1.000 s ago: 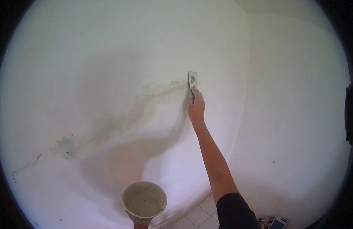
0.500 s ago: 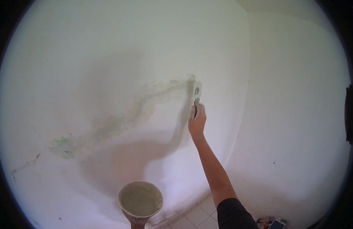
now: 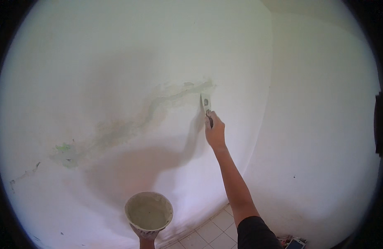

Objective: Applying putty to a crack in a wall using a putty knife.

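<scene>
My right hand (image 3: 215, 129) is closed round the dark handle of a putty knife (image 3: 206, 101). Its pale blade points up and lies near or against the white wall (image 3: 237, 54), just under the right end of a grey-green filler strip (image 3: 162, 101). That strip slants down leftward across the wall. Low in the middle, my left hand (image 3: 145, 233) grips a round, whitish tub (image 3: 170, 217) from below. Greyish paste (image 3: 149, 212) coats the inside of the tub, whose mouth tilts toward me. Most of the left hand's fingers are hidden behind it.
Left of the strip are a bright green patch (image 3: 64, 147) and a thin crack (image 3: 32, 172). A side wall (image 3: 316, 103) meets this one at a corner on the right. Pale floor tiles (image 3: 210, 231) and small clutter (image 3: 295, 242) show below. A dark object (image 3: 379, 124) stands at the right rim.
The putty knife has come down and slightly left, off the strip's upper right end, and its blade is angled differently. In the picture the tub sits a little higher and further left.
</scene>
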A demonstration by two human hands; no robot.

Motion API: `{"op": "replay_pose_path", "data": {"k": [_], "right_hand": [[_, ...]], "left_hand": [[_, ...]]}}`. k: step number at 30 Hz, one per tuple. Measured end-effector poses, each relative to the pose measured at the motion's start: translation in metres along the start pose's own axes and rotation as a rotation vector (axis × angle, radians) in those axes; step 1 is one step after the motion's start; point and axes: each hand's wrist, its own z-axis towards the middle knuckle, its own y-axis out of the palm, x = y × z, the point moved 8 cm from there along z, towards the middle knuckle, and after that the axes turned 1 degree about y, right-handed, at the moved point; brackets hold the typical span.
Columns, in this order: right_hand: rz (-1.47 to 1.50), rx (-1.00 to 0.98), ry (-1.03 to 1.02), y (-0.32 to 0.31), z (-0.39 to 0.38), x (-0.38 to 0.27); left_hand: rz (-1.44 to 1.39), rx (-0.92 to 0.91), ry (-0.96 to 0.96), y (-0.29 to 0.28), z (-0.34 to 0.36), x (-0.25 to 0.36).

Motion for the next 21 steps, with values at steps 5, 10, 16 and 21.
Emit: {"op": "replay_pose_path", "data": {"k": [5, 10, 16, 21], "right_hand": [[0.002, -0.156, 0.146, -0.001, -0.014, -0.014], [-0.010, -0.007, 0.140, -0.020, 0.043, -0.025], [-0.055, 0.070, -0.067, 0.001, 0.051, -0.003], [-0.009, -0.065, 0.000, 0.014, -0.006, 0.004]], "left_hand": [[-0.137, 0.066, -0.091, -0.011, 0.000, -0.012], [-0.210, 0.089, -0.115, 0.034, -0.007, -0.008], [-0.138, 0.108, -0.040, 0.038, -0.014, 0.004], [-0.235, 0.133, -0.020, -0.004, -0.017, 0.005]]}}
